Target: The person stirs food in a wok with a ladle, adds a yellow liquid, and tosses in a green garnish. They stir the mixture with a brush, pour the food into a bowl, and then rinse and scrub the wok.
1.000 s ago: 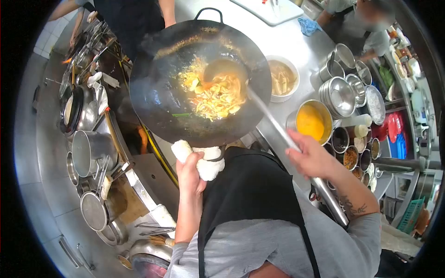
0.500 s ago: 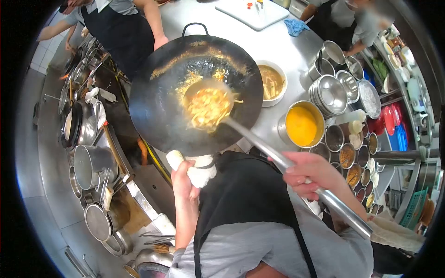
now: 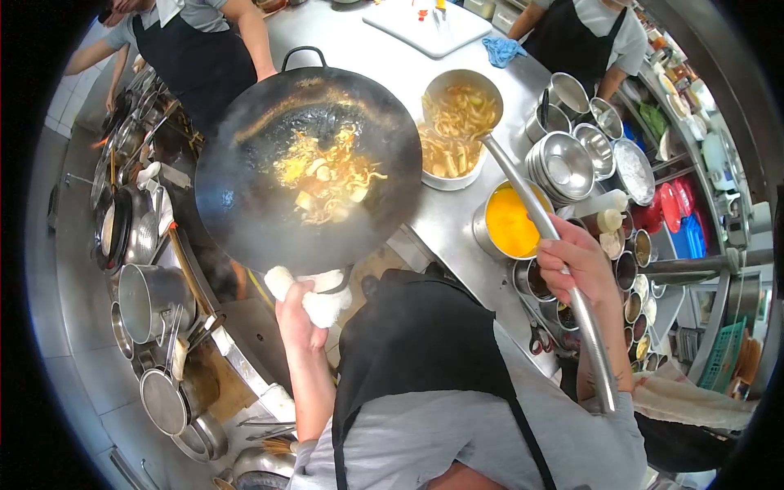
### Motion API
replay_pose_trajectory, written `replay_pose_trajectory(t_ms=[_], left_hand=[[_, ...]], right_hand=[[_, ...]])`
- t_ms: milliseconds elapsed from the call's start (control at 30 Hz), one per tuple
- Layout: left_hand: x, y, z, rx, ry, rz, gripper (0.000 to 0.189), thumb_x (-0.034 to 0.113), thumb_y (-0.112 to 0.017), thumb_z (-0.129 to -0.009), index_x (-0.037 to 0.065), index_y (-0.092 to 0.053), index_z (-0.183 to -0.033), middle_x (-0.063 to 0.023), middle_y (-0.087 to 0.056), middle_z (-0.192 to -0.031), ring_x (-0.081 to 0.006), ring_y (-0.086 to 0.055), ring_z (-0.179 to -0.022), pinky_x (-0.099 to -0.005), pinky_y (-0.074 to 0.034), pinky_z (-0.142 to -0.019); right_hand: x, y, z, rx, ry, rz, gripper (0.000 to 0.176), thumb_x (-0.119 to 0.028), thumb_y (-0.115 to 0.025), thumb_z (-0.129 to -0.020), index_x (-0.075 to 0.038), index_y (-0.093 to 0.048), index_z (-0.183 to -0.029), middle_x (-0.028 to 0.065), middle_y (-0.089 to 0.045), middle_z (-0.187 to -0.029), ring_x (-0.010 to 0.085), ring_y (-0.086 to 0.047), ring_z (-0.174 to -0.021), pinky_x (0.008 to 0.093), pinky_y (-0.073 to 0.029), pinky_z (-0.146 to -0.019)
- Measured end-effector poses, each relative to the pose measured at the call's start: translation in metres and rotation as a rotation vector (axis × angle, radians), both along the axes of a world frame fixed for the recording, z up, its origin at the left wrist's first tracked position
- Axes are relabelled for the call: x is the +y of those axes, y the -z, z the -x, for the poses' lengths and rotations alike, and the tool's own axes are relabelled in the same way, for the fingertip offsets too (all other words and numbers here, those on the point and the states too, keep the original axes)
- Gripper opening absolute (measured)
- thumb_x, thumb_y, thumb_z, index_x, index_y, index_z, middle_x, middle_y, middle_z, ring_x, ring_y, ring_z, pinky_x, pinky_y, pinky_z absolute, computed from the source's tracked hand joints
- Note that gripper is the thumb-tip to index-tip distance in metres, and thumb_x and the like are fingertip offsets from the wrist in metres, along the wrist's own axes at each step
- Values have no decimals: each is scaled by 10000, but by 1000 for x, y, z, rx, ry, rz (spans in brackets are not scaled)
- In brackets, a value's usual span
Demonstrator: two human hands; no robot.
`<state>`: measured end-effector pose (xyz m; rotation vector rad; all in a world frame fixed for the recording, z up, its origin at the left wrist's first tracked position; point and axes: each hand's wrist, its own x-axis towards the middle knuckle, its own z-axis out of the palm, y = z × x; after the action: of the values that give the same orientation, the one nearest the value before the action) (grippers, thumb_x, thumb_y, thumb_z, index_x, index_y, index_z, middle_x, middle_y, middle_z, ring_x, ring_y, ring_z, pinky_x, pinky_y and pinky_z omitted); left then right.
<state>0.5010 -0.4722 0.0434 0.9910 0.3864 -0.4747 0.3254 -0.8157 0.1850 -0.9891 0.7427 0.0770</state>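
My left hand point(image 3: 300, 317) is closed at the near edge of a large black wok point(image 3: 233, 196), gripping its handle through a folded white cloth point(image 3: 328, 307). Steaming noodle-like strips, egg and pale chunks point(image 3: 327, 175) lie in the middle of the wok. In my right hand point(image 3: 575, 260) is the long handle of a metal ladle point(image 3: 516, 175). Its bowl is full of strips in brown broth and sits over the far side of a white bowl point(image 3: 447, 183), which holds similar food. Close to my right hand stands a metal pot of orange-yellow liquid point(image 3: 513, 220).
Stacked steel bowls point(image 3: 565, 166) and several seasoning containers point(image 3: 633, 269) crowd the right. A white cutting board point(image 3: 429, 24) and blue cloth point(image 3: 502, 51) lie at the back. Pots point(image 3: 155, 302) line the left. Co-workers stand at back left point(image 3: 192, 57) and back right point(image 3: 576, 37).
The loaded ladle has moved right, from the wok to the white bowl, where the food level looks higher. Less food remains in the wok. My left hand keeps its grip.
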Motion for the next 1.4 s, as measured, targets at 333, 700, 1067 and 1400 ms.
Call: replay_pose_trajectory(t_ms=[333,700,1067,1400], left_hand=[[2,-2,5,3,-41,-30,205,30,-563,-833,-57,-528,-1016,-175,-652,-920,-301,-690,-790,-420,-591,-715],[2,9,12,12,39,108,378,-30,-544,-798,-43,-513,-1175,-170,-638,-1052,-292,-677,-938,-412,-569,-825],[17,8,9,-51,-6,79,368,-49,-549,-795,-36,-533,-1162,-148,-643,-1050,-264,-675,-920,-399,-567,-804],[11,-13,14,-118,-97,-68,390,-34,-552,-797,-39,-516,-1185,-147,-635,-1047,-258,-669,-904,-379,-565,-790]], right_hand=[[20,114,21,206,-90,1186,535,-65,-581,-861,25,-486,-1379,198,-658,-768,222,-637,-607,320,-510,-648],[22,104,-58,-49,-573,1640,496,-184,-574,-942,-215,-491,-1429,175,-627,-848,372,-634,-750,451,-519,-707],[8,85,-27,-294,-623,1381,548,-125,-547,-932,-25,-405,-1452,249,-650,-888,445,-617,-778,483,-498,-724],[69,28,-75,174,-789,835,612,-134,-520,-965,-14,-267,-1509,156,-585,-715,277,-579,-548,387,-505,-518]])
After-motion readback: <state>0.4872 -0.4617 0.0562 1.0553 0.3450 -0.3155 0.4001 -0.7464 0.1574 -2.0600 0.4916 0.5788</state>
